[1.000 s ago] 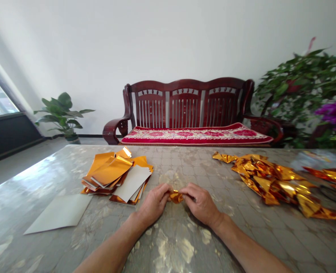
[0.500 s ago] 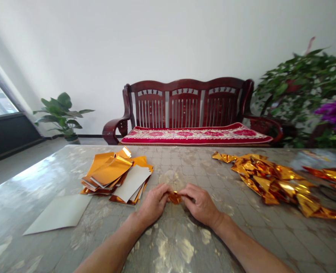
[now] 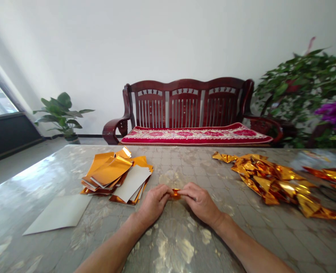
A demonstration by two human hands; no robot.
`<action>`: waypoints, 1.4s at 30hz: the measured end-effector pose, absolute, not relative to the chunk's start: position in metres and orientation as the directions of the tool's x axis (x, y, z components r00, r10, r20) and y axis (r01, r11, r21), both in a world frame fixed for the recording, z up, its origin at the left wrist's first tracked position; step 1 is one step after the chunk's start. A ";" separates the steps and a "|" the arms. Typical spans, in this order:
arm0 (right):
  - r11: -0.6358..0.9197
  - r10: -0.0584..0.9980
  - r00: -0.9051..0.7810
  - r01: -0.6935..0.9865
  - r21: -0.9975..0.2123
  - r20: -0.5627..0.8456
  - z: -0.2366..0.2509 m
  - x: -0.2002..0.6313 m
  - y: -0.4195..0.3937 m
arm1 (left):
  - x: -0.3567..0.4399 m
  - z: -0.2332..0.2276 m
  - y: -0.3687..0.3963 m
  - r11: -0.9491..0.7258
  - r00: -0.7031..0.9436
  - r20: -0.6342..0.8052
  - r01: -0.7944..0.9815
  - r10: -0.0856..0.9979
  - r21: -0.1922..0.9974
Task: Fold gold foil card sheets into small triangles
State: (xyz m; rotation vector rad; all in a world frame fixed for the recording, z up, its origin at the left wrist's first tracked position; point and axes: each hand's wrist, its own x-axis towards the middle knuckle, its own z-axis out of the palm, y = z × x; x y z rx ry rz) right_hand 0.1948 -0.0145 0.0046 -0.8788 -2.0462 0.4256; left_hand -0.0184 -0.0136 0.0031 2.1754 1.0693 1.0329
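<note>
Head view: fingertips of both hands are meeting at table centre, pinching a small folded gold foil piece (image 3: 175,193) between them. Left hand (image 3: 153,203) is curling its fingers inward, thumb and forefinger pressing on the foil's left end. Right hand (image 3: 201,201) is doing the same on the right end, knuckles up, remaining fingers tucked together. Foil piece is showing only as a crumpled, shiny orange-gold nub, mostly hidden by the fingertips; its exact shape cannot be told. It is sitting just above or on the table (image 3: 173,242), a glossy marbled surface; contact is unclear.

Outward to the left, a loose stack of foil sheets (image 3: 115,174) is lying fanned, gold faces and white backs both showing. Nearer the left edge a single white sheet (image 3: 60,213) is lying flat, apart from the stack. To the right, well apart from the hands, a heap of folded foil pieces (image 3: 273,182) is spreading across the table, crinkled and reflective.

Beyond the table, a dark wooden bench (image 3: 190,110) with a red cushion is standing against the wall.
</note>
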 end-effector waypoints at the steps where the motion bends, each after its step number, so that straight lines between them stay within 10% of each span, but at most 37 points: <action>1: 0.693 0.720 -0.378 0.416 -0.589 0.581 0.004 0.195 -0.014 | -0.018 0.004 -0.014 -0.576 0.422 0.409 0.425 0.809 0.699; 42: 0.658 0.753 -0.356 0.433 -0.616 0.554 0.002 0.198 -0.012 | -0.017 0.007 -0.018 -0.530 0.420 0.343 0.499 0.840 0.685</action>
